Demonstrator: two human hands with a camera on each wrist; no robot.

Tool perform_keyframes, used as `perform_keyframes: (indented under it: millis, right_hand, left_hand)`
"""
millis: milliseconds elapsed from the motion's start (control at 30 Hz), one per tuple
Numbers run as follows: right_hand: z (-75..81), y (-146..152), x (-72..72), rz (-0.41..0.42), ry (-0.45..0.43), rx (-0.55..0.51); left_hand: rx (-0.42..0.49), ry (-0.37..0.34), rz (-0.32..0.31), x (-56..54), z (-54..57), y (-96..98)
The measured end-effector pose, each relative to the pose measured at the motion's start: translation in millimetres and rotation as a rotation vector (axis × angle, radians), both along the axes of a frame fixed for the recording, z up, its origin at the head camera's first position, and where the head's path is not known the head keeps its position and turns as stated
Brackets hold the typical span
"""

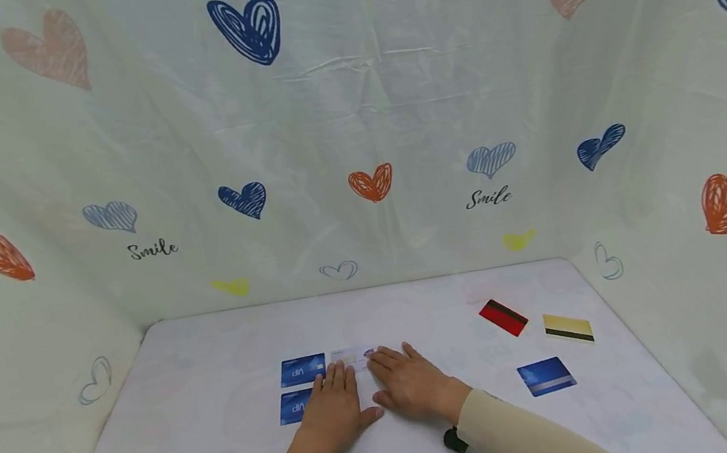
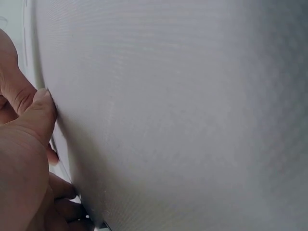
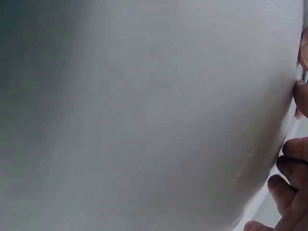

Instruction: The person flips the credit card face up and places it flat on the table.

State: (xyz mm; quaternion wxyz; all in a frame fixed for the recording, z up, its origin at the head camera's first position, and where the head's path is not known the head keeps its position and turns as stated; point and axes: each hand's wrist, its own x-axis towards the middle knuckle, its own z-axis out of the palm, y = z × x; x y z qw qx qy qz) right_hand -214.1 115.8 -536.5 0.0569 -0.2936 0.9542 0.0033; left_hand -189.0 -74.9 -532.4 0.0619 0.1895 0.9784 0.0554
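Note:
A pale card (image 1: pixel 349 355) with a small purplish patch lies flat on the white table, its near edge partly behind fingers. My left hand (image 1: pixel 338 409) rests palm down with its fingers extended over that card's lower left. It also hides the right end of the lower blue VIP card (image 1: pixel 291 408). Directly above that one lies another blue VIP card (image 1: pixel 302 370). My right hand (image 1: pixel 407 381) lies palm down, fingertips on the right end of the pale card. In the left wrist view, the left thumb (image 2: pixel 41 113) touches the white surface; the cards are out of sight there.
On the right side of the table (image 1: pixel 207 413) lie a red card (image 1: pixel 504 317) with a dark stripe, a yellow card (image 1: pixel 568 328) with a dark stripe, and a blue card (image 1: pixel 547 376) with a light stripe. A curtain (image 1: pixel 387 110) printed with hearts surrounds the table's back and sides.

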Motion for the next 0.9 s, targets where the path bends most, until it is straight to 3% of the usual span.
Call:
perform_keyframes:
  millis: [233, 567, 900]
  right_hand:
    - [-2.4, 23, -2.6, -0.093, -0.019, -0.053]
    - [-2.9, 85, -5.5, -0.269, -0.031, -0.129]
    - [-1.5, 147, -1.7, -0.440, -0.014, -0.117]
  left_hand:
    - [-0.016, -0.021, 0.020, -1.7, -1.0, 2.1]
    - [-0.003, -0.051, 0.046, -0.3, -1.8, 2.9]
    - [0.005, -0.065, 0.053, 0.1, 0.4, 1.2]
